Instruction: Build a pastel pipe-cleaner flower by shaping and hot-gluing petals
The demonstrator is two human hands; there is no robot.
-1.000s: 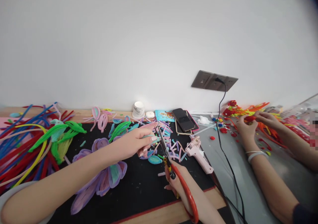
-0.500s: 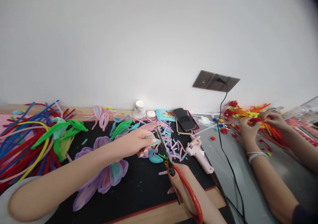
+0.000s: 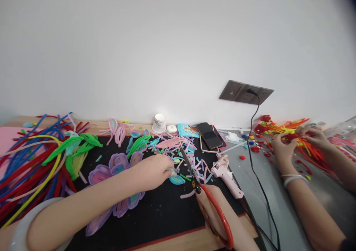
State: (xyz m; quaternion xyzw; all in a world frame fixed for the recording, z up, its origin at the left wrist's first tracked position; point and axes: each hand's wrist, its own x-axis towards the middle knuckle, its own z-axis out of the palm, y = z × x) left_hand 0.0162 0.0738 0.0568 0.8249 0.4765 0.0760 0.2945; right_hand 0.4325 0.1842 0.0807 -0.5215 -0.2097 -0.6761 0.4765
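The left hand is pinching a fuzzy teal strip, mostly hidden, over the red-edged black mat; the right hand is gripping orange-handled metal scissors, blades pointing towards pastel pipe-cleaner clippings, apart from the strip; trimming is seemingly under way; a cut would be calling for bringing strip and blades together.
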